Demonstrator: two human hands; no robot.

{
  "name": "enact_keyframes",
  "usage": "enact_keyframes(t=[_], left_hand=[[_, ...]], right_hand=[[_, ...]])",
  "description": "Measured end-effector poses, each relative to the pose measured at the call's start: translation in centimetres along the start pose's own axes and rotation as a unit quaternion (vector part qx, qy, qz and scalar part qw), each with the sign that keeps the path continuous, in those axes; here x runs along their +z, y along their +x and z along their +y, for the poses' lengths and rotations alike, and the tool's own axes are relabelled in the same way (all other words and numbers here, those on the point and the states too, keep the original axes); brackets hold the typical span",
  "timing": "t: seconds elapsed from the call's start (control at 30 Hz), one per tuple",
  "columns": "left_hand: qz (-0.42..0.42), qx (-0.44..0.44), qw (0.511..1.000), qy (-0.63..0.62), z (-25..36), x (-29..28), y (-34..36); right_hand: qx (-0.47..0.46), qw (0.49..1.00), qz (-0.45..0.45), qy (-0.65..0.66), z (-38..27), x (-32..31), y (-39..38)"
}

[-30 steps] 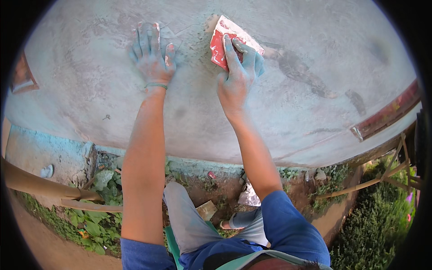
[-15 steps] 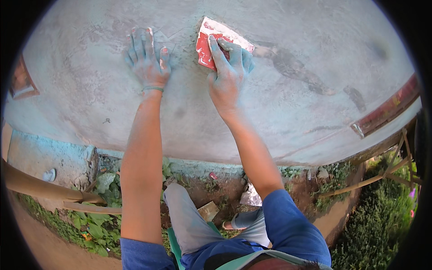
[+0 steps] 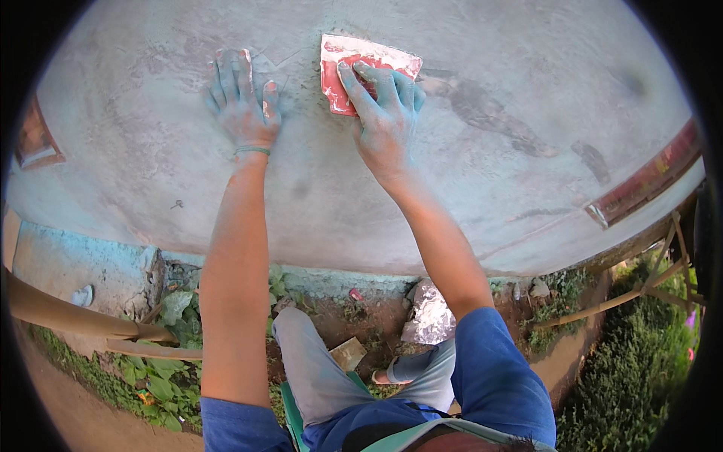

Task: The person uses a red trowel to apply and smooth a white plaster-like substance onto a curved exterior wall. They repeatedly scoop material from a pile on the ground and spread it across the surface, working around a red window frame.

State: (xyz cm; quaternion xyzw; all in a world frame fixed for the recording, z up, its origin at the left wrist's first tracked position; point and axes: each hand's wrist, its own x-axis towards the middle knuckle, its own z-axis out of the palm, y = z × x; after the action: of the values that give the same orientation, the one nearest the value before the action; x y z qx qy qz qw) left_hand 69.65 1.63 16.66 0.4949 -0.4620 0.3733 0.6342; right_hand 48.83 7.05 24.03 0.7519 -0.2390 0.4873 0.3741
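Observation:
A pale blue-grey plastered wall (image 3: pixel 301 218) fills the upper part of the view. My right hand (image 3: pixel 385 124) grips a flat red putty spreader (image 3: pixel 333 75), its broad edge caked with white. The spreader lies against the wall, with my fingers across its back, so its grip is partly hidden. To the left, my left hand (image 3: pixel 242 109) rests flat on the plaster with fingers apart, holding nothing. Blue-green dust coats both hands, and a thin green band (image 3: pixel 252 150) circles my left wrist.
Dark patches (image 3: pixel 482 113) mark the wall to the right. A red-framed opening (image 3: pixel 648 177) is set at far right. Below are a bamboo pole (image 3: pixel 75 309), leafy plants (image 3: pixel 177 309), a crumpled silvery sheet (image 3: pixel 429 313) on the soil, and a green seat edge (image 3: pixel 291 410) beneath me.
The spreader has turned slightly clockwise and shifted a little left along the wall with my right hand. My right elbow has swung outward, uncovering more of the silvery sheet. My left hand stays nearly in place.

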Motion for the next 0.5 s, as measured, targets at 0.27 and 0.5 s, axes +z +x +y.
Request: enact_keyframes(t=[0.27, 0.5], left_hand=[[-0.004, 0.004, 1.000, 0.004, 0.0, 0.0, -0.2], [-0.005, 0.012, 1.000, 0.012, -0.1, 0.0, -0.2]], right_hand=[[0.021, 0.993, -0.106, 0.058, -1.0, -1.1, -6.1], [0.149, 0.964, -0.164, 0.146, -2.9, -12.9, -11.0]])
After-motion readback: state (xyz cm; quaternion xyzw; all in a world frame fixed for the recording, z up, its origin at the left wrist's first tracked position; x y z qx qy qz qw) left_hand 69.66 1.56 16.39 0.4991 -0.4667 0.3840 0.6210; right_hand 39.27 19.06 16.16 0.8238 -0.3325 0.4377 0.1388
